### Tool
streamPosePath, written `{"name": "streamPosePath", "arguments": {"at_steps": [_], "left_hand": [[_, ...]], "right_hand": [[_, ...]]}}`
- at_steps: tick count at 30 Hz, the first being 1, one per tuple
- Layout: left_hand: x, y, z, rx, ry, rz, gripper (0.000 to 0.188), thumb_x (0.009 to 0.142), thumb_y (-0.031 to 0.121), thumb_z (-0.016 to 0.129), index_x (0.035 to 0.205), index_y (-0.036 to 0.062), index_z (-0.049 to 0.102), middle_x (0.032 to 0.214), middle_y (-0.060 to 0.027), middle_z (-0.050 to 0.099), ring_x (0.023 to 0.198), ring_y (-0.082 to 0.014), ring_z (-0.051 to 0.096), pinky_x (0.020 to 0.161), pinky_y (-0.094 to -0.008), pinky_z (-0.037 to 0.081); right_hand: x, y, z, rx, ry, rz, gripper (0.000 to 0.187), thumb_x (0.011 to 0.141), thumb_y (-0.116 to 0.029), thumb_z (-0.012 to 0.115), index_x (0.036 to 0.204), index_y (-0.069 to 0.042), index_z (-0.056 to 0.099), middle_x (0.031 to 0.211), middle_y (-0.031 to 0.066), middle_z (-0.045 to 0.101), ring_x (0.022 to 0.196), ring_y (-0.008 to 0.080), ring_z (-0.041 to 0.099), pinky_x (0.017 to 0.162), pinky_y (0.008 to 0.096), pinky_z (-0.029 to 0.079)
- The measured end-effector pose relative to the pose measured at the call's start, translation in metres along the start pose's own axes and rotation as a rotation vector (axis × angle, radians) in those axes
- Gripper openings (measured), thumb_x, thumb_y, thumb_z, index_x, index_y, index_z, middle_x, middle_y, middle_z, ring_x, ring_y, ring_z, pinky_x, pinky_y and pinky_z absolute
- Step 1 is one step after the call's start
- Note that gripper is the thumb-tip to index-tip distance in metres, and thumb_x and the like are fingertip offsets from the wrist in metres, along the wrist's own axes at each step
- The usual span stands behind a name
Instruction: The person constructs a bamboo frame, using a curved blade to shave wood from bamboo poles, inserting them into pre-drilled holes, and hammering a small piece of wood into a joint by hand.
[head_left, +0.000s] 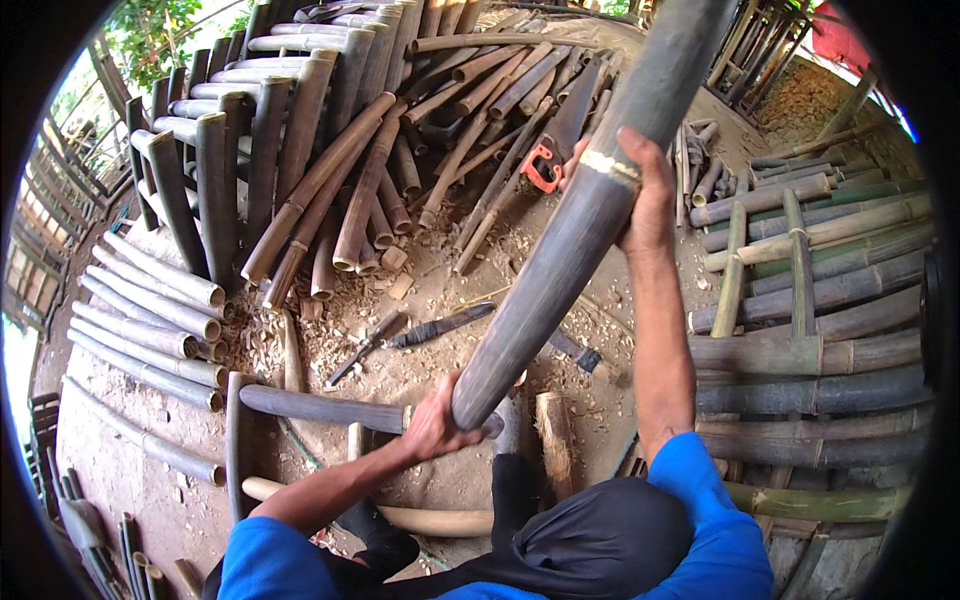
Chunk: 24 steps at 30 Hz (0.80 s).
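Observation:
A thick, dark bamboo pole [560, 270] slants across the middle, from low near my lap up beyond the top edge. My right hand [650, 190] is closed round it beside a pale ring at the joint. Lower down, my left hand [436, 422] holds the side of its near end, with some fingers hidden behind it. Beneath that end lies a dark bamboo piece [325, 404], set crosswise on the ground. A saw with an orange handle [541, 167] rests past the pole, close to my right hand.
Hand tools, including a dark sheathed blade [440, 326] and a chisel-like tool [366, 348], lie among wood chips. Cut bamboo is stacked at the far left [270, 140], with a row of lengths [150, 320] below. More poles [810, 390] lie right. A short wooden post [553, 440] stands before my knees.

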<state>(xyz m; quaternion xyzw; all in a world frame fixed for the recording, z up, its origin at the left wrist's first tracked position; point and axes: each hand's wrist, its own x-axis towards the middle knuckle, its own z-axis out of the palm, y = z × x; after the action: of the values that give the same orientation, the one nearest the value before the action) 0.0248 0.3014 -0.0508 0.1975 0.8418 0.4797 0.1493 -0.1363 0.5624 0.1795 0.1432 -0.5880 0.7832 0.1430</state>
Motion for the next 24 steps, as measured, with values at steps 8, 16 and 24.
{"name": "streamPosePath", "arguments": {"at_steps": [8, 16, 24], "left_hand": [[-0.094, 0.028, -0.032, -0.078, -0.192, -0.37, 0.096, 0.067, 0.036, 0.086, 0.132, -0.0066, 0.03, 0.106, -0.0363, 0.062, 0.103, -0.0484, 0.064, 0.088, -0.0507, 0.052], [-0.104, 0.01, -0.063, -0.098, -0.192, -0.481, 0.094, 0.066, 0.036, 0.085, 0.132, -0.0062, 0.033, 0.105, -0.0369, 0.063, 0.105, -0.0478, 0.065, 0.091, -0.0497, 0.052], [-0.025, -0.043, -0.119, 0.322, 0.014, -0.323, 0.095, 0.061, 0.033, 0.086, 0.132, -0.007, 0.037, 0.102, -0.0344, 0.065, 0.091, -0.0483, 0.067, 0.082, -0.0523, 0.055]], "right_hand": [[-0.02, 0.12, 0.016, 0.081, 0.123, 0.373, 0.067, 0.078, -0.051, 0.071, 0.113, 0.003, 0.052, 0.076, 0.0124, 0.065, 0.06, 0.0224, 0.068, 0.054, 0.0357, 0.062], [-0.032, 0.251, -0.001, 0.313, 0.155, 0.706, 0.045, 0.086, -0.043, 0.066, 0.099, 0.0, 0.059, 0.076, 0.0162, 0.067, 0.064, 0.0277, 0.068, 0.065, 0.0447, 0.06], [-0.01, 0.244, -0.056, -0.079, -0.08, 0.611, 0.035, 0.095, -0.034, 0.065, 0.12, -0.009, 0.064, 0.104, 0.0051, 0.069, 0.089, 0.0145, 0.068, 0.077, 0.0318, 0.056]]}}
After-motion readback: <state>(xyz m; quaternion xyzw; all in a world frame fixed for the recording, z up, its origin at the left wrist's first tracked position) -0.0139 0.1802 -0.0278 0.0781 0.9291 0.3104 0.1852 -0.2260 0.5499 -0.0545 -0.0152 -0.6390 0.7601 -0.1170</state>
